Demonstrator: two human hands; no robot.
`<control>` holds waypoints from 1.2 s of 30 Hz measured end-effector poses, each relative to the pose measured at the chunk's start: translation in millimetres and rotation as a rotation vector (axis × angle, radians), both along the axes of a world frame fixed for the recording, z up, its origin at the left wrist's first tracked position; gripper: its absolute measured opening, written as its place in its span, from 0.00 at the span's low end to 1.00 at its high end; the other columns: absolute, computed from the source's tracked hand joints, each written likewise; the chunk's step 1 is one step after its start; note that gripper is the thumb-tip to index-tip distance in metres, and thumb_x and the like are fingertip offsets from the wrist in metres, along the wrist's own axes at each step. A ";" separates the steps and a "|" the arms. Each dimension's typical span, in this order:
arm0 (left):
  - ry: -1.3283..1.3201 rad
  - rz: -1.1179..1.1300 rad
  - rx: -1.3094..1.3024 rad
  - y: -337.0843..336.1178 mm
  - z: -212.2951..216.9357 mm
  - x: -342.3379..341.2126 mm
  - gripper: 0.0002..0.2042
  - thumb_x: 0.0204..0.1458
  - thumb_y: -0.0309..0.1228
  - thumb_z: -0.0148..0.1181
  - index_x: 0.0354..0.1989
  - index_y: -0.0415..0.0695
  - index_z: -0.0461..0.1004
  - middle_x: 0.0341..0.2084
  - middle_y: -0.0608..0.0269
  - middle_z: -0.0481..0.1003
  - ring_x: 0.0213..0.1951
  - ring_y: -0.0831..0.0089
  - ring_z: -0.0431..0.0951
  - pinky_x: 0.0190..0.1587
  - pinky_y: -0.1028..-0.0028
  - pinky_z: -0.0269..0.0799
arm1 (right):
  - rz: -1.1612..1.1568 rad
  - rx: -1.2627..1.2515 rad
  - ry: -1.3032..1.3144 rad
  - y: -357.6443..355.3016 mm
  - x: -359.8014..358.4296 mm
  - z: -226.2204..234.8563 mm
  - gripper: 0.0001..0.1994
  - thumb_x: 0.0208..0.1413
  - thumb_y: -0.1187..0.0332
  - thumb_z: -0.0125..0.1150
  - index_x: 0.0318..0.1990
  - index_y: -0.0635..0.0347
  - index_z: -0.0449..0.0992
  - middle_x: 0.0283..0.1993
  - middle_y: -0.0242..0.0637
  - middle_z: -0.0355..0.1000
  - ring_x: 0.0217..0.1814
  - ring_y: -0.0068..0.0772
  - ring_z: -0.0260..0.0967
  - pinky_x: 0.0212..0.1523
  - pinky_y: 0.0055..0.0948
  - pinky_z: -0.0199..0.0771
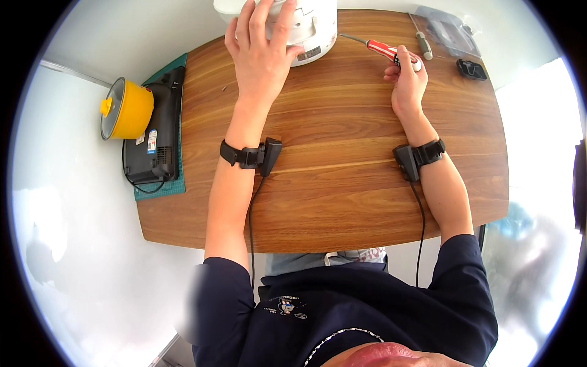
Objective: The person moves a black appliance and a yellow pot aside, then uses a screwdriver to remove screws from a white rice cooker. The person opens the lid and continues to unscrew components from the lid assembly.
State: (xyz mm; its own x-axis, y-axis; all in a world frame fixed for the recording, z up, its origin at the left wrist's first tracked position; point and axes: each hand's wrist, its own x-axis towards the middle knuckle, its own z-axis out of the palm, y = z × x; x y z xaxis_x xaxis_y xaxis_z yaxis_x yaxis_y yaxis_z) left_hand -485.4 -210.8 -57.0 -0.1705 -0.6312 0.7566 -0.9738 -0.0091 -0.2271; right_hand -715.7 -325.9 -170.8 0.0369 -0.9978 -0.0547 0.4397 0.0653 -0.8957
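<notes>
White appliance (313,30) at 12 o'clock, left hand (263,58) splayed on it. Right hand (408,79) is gripping a red-and-white screwdriver (381,50) around 1.

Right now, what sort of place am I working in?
Probably a small workshop or repair corner: your right hand holds a red-and-white screwdriver, a white appliance sits under your left hand, and a green cutting mat lies on the wooden table.
</notes>
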 end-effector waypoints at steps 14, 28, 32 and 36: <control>-0.032 -0.030 -0.084 -0.3 6.5 -6.9 0.48 0.28 0.29 0.83 0.67 0.47 0.69 0.62 0.52 0.66 0.63 0.48 0.68 0.61 0.49 0.66 | 0.034 -0.006 -0.023 1.3 -0.5 1.7 0.16 0.65 0.61 0.67 0.48 0.67 0.75 0.36 0.37 0.77 0.28 0.25 0.75 0.28 0.26 0.78; 0.072 -0.209 -0.082 4.2 -2.3 21.2 0.40 0.38 0.27 0.82 0.65 0.52 0.72 0.64 0.62 0.66 0.67 0.51 0.66 0.66 0.54 0.68 | 0.090 -0.054 0.201 3.4 4.1 2.3 0.21 0.60 0.68 0.69 0.56 0.73 0.77 0.42 0.39 0.79 0.37 0.25 0.80 0.42 0.24 0.83; 0.067 -0.247 -0.058 8.6 -3.1 41.8 0.43 0.37 0.28 0.83 0.67 0.51 0.68 0.66 0.57 0.63 0.68 0.50 0.63 0.66 0.53 0.66 | 0.098 -0.063 0.205 3.4 4.0 4.2 0.20 0.61 0.68 0.69 0.56 0.73 0.77 0.42 0.39 0.79 0.37 0.25 0.80 0.41 0.24 0.84; 0.381 -0.192 -0.168 12.6 -23.7 17.6 0.55 0.34 0.34 0.86 0.70 0.43 0.52 0.64 0.44 0.52 0.64 0.46 0.54 0.63 0.50 0.60 | 0.106 -0.067 0.200 4.7 5.0 4.8 0.19 0.61 0.68 0.68 0.55 0.73 0.78 0.42 0.39 0.79 0.37 0.25 0.80 0.42 0.24 0.84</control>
State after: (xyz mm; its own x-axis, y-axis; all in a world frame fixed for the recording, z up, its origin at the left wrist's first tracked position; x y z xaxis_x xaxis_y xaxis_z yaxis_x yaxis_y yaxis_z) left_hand -467.8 -198.2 -80.8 0.0377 -0.4787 0.8772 -0.9753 0.1735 0.1366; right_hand -710.6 -321.2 -166.0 0.1371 -0.9905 -0.0055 0.2473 0.0396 -0.9681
